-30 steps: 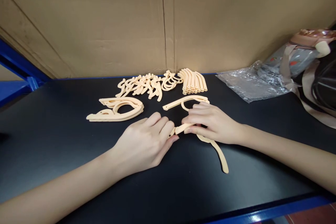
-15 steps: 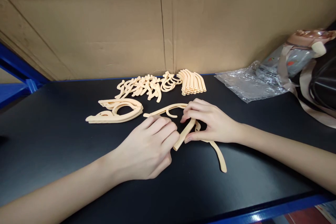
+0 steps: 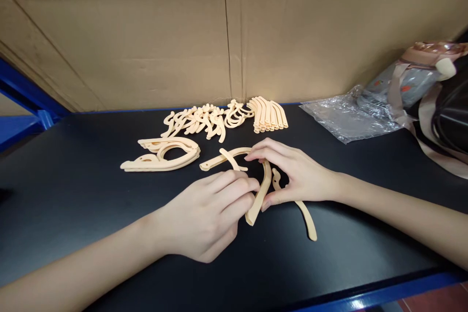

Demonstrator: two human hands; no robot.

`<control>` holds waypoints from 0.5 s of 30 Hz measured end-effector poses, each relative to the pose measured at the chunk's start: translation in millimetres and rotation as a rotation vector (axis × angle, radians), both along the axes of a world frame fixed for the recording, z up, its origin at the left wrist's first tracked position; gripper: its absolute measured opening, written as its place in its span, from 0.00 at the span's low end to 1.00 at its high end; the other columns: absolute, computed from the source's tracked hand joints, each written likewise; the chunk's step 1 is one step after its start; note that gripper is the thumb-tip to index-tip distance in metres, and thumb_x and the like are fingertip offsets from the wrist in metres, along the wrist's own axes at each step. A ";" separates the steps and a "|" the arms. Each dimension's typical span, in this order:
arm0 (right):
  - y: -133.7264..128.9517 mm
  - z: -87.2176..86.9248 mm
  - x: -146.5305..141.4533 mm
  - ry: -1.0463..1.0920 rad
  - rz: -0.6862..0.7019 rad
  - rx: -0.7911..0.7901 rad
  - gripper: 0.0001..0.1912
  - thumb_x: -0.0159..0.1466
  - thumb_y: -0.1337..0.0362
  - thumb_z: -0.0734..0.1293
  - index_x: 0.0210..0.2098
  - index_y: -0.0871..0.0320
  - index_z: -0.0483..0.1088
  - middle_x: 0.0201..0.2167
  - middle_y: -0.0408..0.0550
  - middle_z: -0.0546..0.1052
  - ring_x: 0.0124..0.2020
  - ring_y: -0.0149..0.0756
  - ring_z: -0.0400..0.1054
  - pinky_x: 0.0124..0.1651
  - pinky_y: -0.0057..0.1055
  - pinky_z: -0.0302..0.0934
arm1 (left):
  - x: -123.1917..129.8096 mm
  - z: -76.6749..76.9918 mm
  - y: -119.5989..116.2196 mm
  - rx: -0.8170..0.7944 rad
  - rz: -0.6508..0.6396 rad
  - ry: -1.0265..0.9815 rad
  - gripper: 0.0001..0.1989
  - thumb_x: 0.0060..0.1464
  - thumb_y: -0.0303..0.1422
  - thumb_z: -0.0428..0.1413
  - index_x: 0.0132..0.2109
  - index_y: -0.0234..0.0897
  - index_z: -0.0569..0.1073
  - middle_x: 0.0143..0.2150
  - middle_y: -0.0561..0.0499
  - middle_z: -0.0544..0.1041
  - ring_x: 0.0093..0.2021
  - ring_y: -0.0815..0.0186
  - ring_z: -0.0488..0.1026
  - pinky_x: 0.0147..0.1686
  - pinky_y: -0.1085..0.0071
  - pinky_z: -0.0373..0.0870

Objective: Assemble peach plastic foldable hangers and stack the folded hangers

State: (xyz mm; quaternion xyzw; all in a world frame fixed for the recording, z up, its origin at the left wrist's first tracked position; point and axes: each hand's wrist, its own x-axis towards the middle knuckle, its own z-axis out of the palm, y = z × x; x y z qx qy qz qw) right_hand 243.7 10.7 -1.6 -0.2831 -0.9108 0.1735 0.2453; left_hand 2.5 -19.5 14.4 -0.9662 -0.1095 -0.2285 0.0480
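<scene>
My left hand point(image 3: 219, 212) is closed, pinching near the lower end of a cream, hollow hanger arm point(image 3: 261, 197). A thin cream strip point(image 3: 229, 158) sticks up beyond its knuckles; whether those fingers hold it too is hidden. My right hand point(image 3: 298, 173) curls thumb and fingers around the same hanger arm from the right. Another grooved, curved hanger piece point(image 3: 215, 160) runs leftward from the right fingertips; how the two join is covered. Under the right hand lies a loose curved piece with a small hole point(image 3: 306, 219), partly hidden by the palm.
Two or more folded cream hangers point(image 3: 175, 153) lie stacked on the black tabletop point(image 3: 91, 204). Behind them sit a heap of small curved parts point(image 3: 201, 119) and a row of hanger arms point(image 3: 269, 114). A clear plastic bag point(image 3: 340, 117), strapped bottle point(image 3: 413, 78) and dark bag point(image 3: 453, 112) are right.
My left hand has shifted slightly right and down. The hanger arm's open end has swung lower towards me, and the thin strip now shows above my left knuckles.
</scene>
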 end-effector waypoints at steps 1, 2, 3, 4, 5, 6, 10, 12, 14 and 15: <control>-0.3 0.2 0.1 -0.003 0.002 0.004 0.36 0.54 0.45 0.73 0.56 0.54 0.63 0.51 0.51 0.69 0.49 0.41 0.67 0.49 0.39 0.67 | -0.4 0.0 0.1 -0.027 -0.015 -0.012 0.15 0.52 0.19 0.46 0.43 0.30 0.73 0.46 0.41 0.77 0.48 0.59 0.71 0.51 0.67 0.71; -0.5 0.4 0.1 -0.007 0.005 0.008 0.36 0.54 0.45 0.73 0.56 0.54 0.63 0.51 0.51 0.69 0.49 0.41 0.67 0.49 0.39 0.67 | -0.7 0.1 0.1 -0.050 -0.024 -0.022 0.15 0.53 0.19 0.45 0.43 0.30 0.73 0.46 0.41 0.77 0.49 0.60 0.72 0.51 0.68 0.71; -0.7 0.6 0.2 -0.010 0.006 0.012 0.36 0.54 0.45 0.73 0.56 0.54 0.63 0.51 0.51 0.68 0.49 0.41 0.67 0.49 0.39 0.67 | -1.0 0.2 0.0 -0.067 -0.029 -0.033 0.16 0.53 0.18 0.45 0.43 0.30 0.73 0.46 0.42 0.76 0.49 0.61 0.72 0.51 0.68 0.71; -0.9 0.9 0.3 -0.014 0.005 0.017 0.36 0.55 0.44 0.73 0.56 0.54 0.63 0.52 0.51 0.68 0.48 0.41 0.68 0.49 0.38 0.67 | -1.1 0.3 0.0 -0.078 -0.029 -0.045 0.16 0.53 0.18 0.45 0.43 0.31 0.73 0.46 0.42 0.76 0.49 0.61 0.72 0.51 0.68 0.71; -1.0 1.2 0.3 -0.019 0.005 0.020 0.36 0.55 0.44 0.73 0.56 0.54 0.63 0.52 0.51 0.68 0.48 0.41 0.68 0.49 0.38 0.67 | -1.2 0.4 -0.1 -0.083 -0.024 -0.052 0.16 0.53 0.18 0.44 0.43 0.32 0.73 0.47 0.42 0.76 0.50 0.61 0.72 0.51 0.69 0.71; -1.1 1.4 0.4 -0.023 0.002 0.024 0.36 0.55 0.44 0.72 0.56 0.54 0.63 0.52 0.51 0.68 0.48 0.40 0.68 0.48 0.38 0.68 | -1.1 0.4 -0.1 -0.083 -0.015 -0.053 0.16 0.53 0.18 0.44 0.43 0.33 0.72 0.48 0.42 0.76 0.50 0.61 0.72 0.50 0.68 0.72; -1.3 1.6 0.7 -0.026 -0.015 0.033 0.35 0.55 0.43 0.72 0.56 0.53 0.64 0.51 0.50 0.69 0.47 0.40 0.69 0.47 0.37 0.68 | -0.2 -0.2 0.0 -0.057 0.014 -0.039 0.15 0.54 0.19 0.44 0.44 0.32 0.72 0.48 0.42 0.76 0.51 0.61 0.72 0.50 0.67 0.73; -1.6 1.7 0.9 -0.025 -0.020 0.035 0.35 0.55 0.44 0.73 0.55 0.54 0.64 0.51 0.50 0.69 0.47 0.40 0.69 0.47 0.37 0.68 | -0.1 -0.9 -0.1 -0.047 0.026 -0.041 0.15 0.54 0.20 0.44 0.43 0.32 0.72 0.47 0.42 0.77 0.50 0.61 0.72 0.50 0.67 0.73; -1.8 2.0 1.0 -0.028 -0.024 0.037 0.34 0.55 0.44 0.73 0.54 0.54 0.65 0.51 0.50 0.69 0.47 0.39 0.69 0.47 0.36 0.68 | -0.6 -2.0 -0.3 -0.048 0.031 -0.049 0.15 0.54 0.20 0.44 0.43 0.32 0.72 0.48 0.42 0.77 0.49 0.61 0.73 0.51 0.67 0.73; -1.8 2.1 1.0 -0.030 -0.024 0.039 0.34 0.55 0.44 0.73 0.54 0.54 0.65 0.51 0.49 0.69 0.46 0.39 0.69 0.47 0.36 0.68 | -1.1 -2.7 -0.3 -0.054 0.030 -0.055 0.15 0.53 0.20 0.44 0.43 0.32 0.72 0.49 0.42 0.77 0.50 0.61 0.73 0.51 0.68 0.73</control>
